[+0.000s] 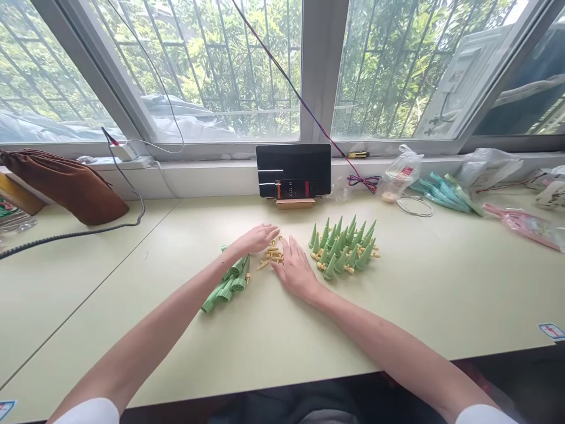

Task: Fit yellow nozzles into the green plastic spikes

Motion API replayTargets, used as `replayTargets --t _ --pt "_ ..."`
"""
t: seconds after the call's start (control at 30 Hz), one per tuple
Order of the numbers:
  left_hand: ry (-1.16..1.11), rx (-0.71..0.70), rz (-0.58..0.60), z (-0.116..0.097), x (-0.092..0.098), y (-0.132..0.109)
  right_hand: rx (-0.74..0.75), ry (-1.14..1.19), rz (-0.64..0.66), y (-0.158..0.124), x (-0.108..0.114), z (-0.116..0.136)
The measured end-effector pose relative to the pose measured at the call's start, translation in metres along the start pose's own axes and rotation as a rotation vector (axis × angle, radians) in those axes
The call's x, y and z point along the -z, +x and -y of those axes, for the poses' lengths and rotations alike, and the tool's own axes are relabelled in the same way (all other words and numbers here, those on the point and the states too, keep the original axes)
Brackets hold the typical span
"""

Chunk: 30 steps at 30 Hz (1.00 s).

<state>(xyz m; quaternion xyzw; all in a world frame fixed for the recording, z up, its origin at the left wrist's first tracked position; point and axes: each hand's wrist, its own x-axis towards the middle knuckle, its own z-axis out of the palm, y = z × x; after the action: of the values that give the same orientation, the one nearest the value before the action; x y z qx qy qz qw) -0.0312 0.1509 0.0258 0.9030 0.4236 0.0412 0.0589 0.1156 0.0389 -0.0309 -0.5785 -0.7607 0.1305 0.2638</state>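
Small tan, peg-like pieces (pixel 272 254) lie in a loose pile between my two hands. My left hand (pixel 259 238) reaches over the pile's far left side, fingers stretched out. On the pile's right, my right hand (pixel 298 272) rests flat with its fingers extended, touching or very near the pegs. Left of the pile, several green hollow cones (pixel 226 290) lie on their sides, partly hidden under my left forearm. To the right stand several green cones (pixel 342 247) in a close group, points up, with tan pegs sticking out near their bases.
A black tablet (pixel 293 168) with a phone (pixel 295 189) before it leans at the back on a small brown stand (pixel 295 204). A brown leather bag (pixel 66 182) and a dark cable (pixel 88 232) lie left. Plastic bags (pixel 401 171) and a pink packet (pixel 525 227) are right.
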Motion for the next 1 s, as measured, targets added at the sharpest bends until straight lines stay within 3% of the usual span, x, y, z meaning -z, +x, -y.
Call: replayTargets --t 0.13,0.3,0.4,0.53,0.67,1.0 --pt "0.021 -0.093 0.04 -0.006 -0.004 -0.009 0.005 0.004 -0.017 0.001 -0.002 -0.001" --pt "0.011 -0.115 0.028 -0.021 -0.001 -0.041 0.003 0.006 0.028 0.0 0.001 0.001" --pt "-0.007 -0.047 -0.011 -0.027 0.0 -0.053 0.0 0.016 0.046 -0.001 0.004 0.003" --pt "-0.031 0.092 -0.153 -0.022 -0.002 -0.047 0.003 -0.005 0.061 -0.002 0.006 0.005" --pt "-0.042 0.047 -0.009 -0.012 -0.007 -0.034 0.008 -0.02 0.043 -0.003 0.005 0.006" --pt "-0.11 -0.066 0.079 -0.023 0.004 -0.046 0.047 -0.023 0.037 -0.001 0.0 0.006"
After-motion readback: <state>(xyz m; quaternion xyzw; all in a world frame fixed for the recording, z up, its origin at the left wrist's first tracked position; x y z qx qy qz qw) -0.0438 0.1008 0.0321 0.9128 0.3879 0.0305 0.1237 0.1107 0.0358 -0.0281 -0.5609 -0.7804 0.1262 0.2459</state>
